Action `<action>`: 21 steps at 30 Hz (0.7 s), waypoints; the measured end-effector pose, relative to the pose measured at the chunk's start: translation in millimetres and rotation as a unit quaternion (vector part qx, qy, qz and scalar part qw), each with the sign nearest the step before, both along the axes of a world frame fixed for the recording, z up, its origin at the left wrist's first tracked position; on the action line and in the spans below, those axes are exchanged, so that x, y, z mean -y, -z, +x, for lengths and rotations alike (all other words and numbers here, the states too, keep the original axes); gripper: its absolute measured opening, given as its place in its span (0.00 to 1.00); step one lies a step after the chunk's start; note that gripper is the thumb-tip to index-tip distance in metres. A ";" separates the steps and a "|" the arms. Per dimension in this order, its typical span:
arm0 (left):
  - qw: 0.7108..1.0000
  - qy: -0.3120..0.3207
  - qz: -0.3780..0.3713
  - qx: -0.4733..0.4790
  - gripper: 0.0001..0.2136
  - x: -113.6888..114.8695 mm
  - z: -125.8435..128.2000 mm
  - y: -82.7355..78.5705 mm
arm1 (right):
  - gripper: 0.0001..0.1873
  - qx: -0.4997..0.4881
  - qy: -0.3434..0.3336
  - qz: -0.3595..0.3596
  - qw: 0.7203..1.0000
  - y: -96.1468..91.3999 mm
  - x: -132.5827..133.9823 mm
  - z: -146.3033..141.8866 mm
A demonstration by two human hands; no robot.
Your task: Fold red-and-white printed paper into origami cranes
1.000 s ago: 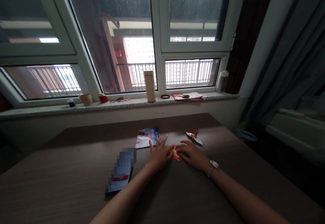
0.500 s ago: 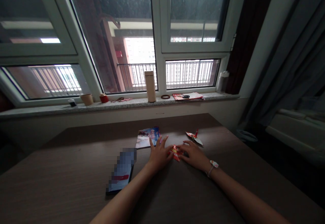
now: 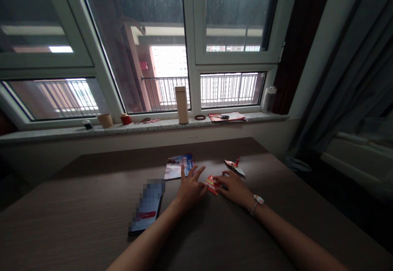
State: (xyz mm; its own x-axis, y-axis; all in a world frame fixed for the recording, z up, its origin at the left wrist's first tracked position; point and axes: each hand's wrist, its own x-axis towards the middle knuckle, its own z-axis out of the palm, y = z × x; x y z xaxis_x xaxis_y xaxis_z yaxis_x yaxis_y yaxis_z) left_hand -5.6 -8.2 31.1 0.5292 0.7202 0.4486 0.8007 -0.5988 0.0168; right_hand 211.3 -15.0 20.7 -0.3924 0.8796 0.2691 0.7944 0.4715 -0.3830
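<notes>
A small piece of folded red paper point(image 3: 211, 185) with printed patches lies flat on the table between my hands. My left hand point(image 3: 189, 187) is at its left, fingers spread and raised, with the thumb close to the paper's left edge; I cannot tell if it touches. On the other side my right hand point(image 3: 235, 187) is curled, its index finger and thumb at the paper's right edge, holding it. A folded paper crane point(image 3: 235, 166), red and pale, sits just beyond my right hand.
On the table point(image 3: 76, 205), a phone point(image 3: 149, 205) with a blurred screen and a blue-and-pink printed card point(image 3: 178, 165) lie to the left. The windowsill point(image 3: 153, 126) bears a beige flask point(image 3: 181, 105), scissors point(image 3: 225, 117) on papers, a bracelet point(image 3: 200, 117) and a paper cup point(image 3: 105, 120).
My left hand has drawn slightly left and back from the folded paper, uncovering more of it, and the paper now looks flatter. My right hand stays nearly in place.
</notes>
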 end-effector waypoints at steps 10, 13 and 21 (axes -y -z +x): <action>1.000 0.004 -0.001 0.004 0.10 0.1 -0.8 0.2 | 0.21 -0.006 0.000 -0.004 1.000 0.6 1.0 0.2; 1.000 0.003 0.000 0.006 0.11 0.1 -1.1 1.5 | 0.21 -0.014 0.001 -0.007 1.000 2.7 1.9 0.3; 0.999 -0.006 -0.007 0.040 0.08 -5.3 -0.6 15.9 | 0.21 -0.065 0.015 -0.004 0.998 14.5 -6.0 3.7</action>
